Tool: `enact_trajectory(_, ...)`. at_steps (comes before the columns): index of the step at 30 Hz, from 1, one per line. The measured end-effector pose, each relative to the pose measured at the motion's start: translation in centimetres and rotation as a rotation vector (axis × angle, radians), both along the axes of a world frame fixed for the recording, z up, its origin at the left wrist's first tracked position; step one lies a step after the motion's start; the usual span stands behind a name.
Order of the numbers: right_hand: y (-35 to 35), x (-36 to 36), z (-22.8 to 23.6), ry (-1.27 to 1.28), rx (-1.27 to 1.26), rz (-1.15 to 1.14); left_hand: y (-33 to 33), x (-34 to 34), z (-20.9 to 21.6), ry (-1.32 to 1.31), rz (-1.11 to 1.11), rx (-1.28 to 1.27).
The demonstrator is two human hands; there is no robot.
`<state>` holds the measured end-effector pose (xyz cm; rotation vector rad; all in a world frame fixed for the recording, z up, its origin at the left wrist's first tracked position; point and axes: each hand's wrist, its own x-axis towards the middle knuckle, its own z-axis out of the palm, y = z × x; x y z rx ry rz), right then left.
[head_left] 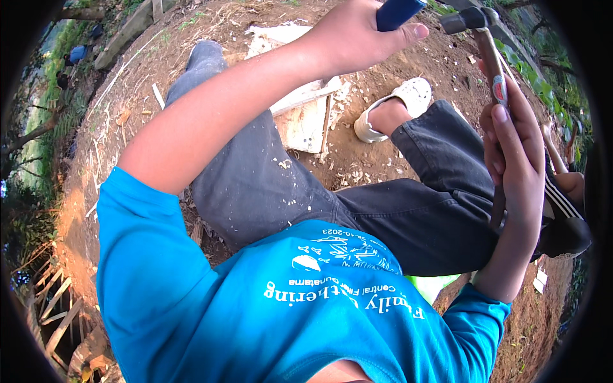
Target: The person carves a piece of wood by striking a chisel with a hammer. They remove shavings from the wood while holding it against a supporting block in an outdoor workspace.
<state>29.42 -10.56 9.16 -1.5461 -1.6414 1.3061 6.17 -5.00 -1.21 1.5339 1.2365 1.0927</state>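
Left hand (364,38) grips a blue object (399,13), right hand (520,140) a hammer (490,59) — keep that left thumb (415,30) (seemingly near) clear.

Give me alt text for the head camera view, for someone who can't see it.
A person's right hand grips a hammer while the left hand holds a dark blue object. On the ground: a wooden board, shavings and a foot in a cream clog.

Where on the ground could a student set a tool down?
Likely the soil pictured between the white shoe and the held hammer, or, with scattered chips, between the shoe and dark trousers. It looks crowded around the wooden boards, with shavings alongside.
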Motion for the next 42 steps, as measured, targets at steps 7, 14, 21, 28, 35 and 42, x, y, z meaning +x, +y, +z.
enact_trajectory(7,0.4,-0.4,0.5,-0.016,-0.003,-0.021,1.2,-2.1,-1.1,-0.101,-0.147,-0.110)
enact_trajectory(14,0.3,-0.6,0.2,-0.055,-0.019,-0.051,1.7,-4.4,0.0,-0.738,-0.416,-0.451)
enact_trajectory(21,0.5,-0.7,0.0,-0.066,-0.052,-0.002,2.1,-4.2,-2.8,-0.582,-0.529,-0.239)
enact_trajectory(28,0.7,-0.7,0.4,-0.057,0.005,0.064,0.0,-4.1,-2.3,-0.667,-0.438,-0.272)
enact_trajectory(35,3.6,-2.5,-0.2,0.100,0.157,0.196,-0.9,-5.6,-3.3,-0.825,-0.231,-0.397)
enact_trajectory(42,2.2,-6.6,3.4,0.178,0.031,0.243,-3.0,-4.5,-2.1,-0.618,-0.063,-0.243)
